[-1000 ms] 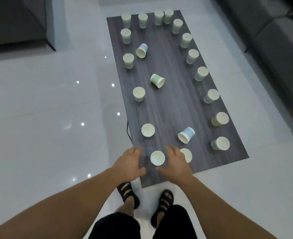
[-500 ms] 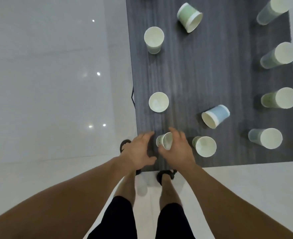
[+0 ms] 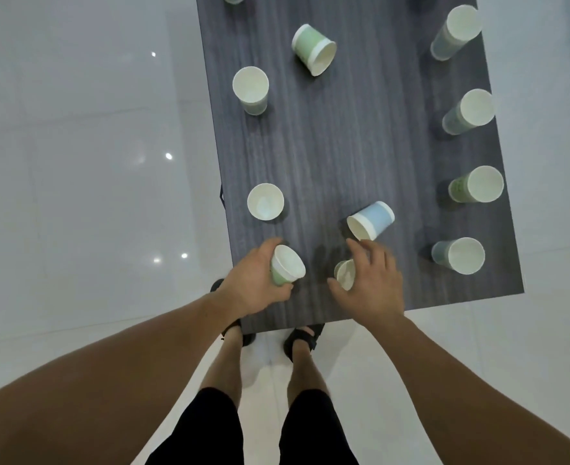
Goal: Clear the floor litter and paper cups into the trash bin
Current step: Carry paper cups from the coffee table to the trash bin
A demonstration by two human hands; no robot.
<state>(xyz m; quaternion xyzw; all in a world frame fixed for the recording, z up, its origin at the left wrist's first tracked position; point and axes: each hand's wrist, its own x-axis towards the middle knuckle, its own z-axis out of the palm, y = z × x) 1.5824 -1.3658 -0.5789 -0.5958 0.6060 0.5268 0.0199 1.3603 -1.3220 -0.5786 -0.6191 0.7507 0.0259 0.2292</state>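
table (image 3: 360, 135): dark wood-grain, standing on glossy white floor (image 3: 92, 162) | L hand (image 3: 250, 286) gripping green cup (image 3: 287, 268) | R hand (image 3: 374, 290) gripping tilted cup (image 3: 345, 274)

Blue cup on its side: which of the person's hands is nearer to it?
Right. The right hand, curled around a pale cup, reaches almost to the blue cup. The left hand, holding a green cup, is farther off to the left.

Head camera looks steeply down, close over the table (image 3: 344, 146)
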